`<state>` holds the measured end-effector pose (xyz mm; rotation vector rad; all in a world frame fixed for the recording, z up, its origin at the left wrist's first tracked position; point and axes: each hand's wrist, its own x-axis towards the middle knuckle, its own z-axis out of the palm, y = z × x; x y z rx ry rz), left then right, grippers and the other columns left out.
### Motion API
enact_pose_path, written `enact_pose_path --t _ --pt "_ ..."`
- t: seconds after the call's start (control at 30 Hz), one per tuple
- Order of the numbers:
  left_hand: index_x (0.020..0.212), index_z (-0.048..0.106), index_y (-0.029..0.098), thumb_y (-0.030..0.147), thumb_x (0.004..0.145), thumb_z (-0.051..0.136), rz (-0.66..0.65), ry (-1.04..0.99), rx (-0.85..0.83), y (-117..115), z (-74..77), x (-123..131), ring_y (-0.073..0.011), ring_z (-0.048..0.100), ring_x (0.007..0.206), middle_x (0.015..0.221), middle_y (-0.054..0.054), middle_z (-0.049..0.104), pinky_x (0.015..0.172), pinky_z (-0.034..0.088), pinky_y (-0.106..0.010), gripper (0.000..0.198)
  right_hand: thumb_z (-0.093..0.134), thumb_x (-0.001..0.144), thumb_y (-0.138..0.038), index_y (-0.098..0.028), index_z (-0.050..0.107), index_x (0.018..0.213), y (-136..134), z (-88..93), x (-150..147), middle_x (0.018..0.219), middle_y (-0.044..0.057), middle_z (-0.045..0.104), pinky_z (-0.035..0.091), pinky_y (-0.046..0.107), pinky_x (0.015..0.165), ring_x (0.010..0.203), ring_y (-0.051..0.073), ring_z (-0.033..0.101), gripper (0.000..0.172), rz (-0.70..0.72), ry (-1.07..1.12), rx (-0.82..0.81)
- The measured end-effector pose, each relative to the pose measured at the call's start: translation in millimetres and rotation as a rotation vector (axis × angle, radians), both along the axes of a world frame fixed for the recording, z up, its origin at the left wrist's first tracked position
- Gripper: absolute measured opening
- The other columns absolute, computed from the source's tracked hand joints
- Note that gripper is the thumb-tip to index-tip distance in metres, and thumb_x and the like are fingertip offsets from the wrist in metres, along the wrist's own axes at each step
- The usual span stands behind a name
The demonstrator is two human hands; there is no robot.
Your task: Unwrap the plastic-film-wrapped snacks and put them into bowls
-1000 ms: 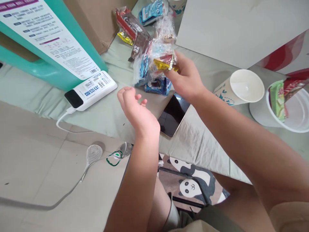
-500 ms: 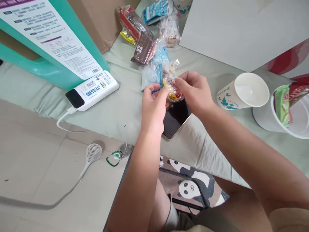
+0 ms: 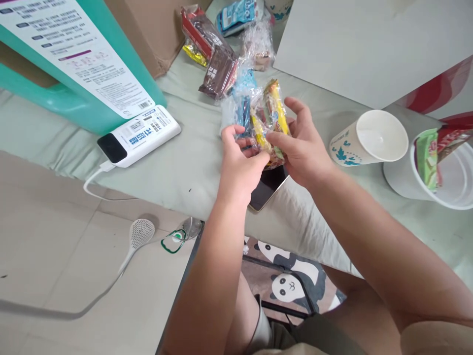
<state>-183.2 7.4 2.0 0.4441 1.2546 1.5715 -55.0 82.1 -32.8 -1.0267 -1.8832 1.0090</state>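
Between my two hands is a clear, crinkly plastic snack packet (image 3: 272, 109) with yellow, red and green printing. My left hand (image 3: 241, 160) grips its near left edge, thumb on top and fingers curled beneath. My right hand (image 3: 308, 148) pinches the near right side with the thumb, while its index finger sticks up beside the packet. Under the packet lies a dark phone (image 3: 264, 192), partly covered by my hands. Just beyond my left fingers rests a blue and clear wrapper (image 3: 241, 111).
Brown snack packs (image 3: 219, 71) and a blue packet (image 3: 236, 17) lie behind. To the right stand a paper cup (image 3: 347, 148) and a white tub (image 3: 402, 180) with wrappers inside. A white power bank (image 3: 144, 135) lies left, beside a green jug (image 3: 92, 118).
The packet has turned upright and spread out, showing more of its yellow sides. My right hand's fingers have lifted and opened around it; both hands have come slightly nearer.
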Motion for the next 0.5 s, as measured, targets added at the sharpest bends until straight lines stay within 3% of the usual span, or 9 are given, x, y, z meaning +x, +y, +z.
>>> enact_pose_path --t 0.1,0.3,0.5 --pt "0.110 0.051 0.029 0.000 0.071 0.074 -0.032 0.040 -0.019 0.1 3.5 0.5 -0.0111 0.069 0.078 0.097 0.002 0.060 0.070 0.058 -0.024 0.054 0.072 0.096 -0.042 -0.030 0.037 0.152 -0.6 -6.7 -1.3 0.116 0.004 0.068 0.065 0.033 0.076 0.102 0.020 0.074 0.067 0.000 0.079 -0.104" --pt "0.118 0.058 0.028 0.024 0.084 0.070 -0.036 0.022 -0.117 2.8 8.8 -5.6 -0.0199 0.070 0.101 0.108 -0.002 0.066 0.093 0.055 -0.034 0.036 0.073 0.095 -0.044 -0.041 0.030 0.153 4.1 -15.4 11.2 0.124 0.006 0.065 0.065 0.038 0.074 0.102 0.023 0.074 0.072 -0.064 0.179 -0.035" --pt "0.117 0.064 0.025 0.031 0.082 0.071 -0.016 -0.016 -0.104 3.6 7.6 -6.1 -0.0238 0.070 0.115 0.125 -0.005 0.068 0.089 0.054 -0.030 0.036 0.074 0.087 -0.027 -0.037 0.022 0.146 -6.3 -7.7 19.2 0.123 0.009 0.059 0.060 0.035 0.071 0.095 0.022 0.071 0.079 -0.269 0.223 0.080"
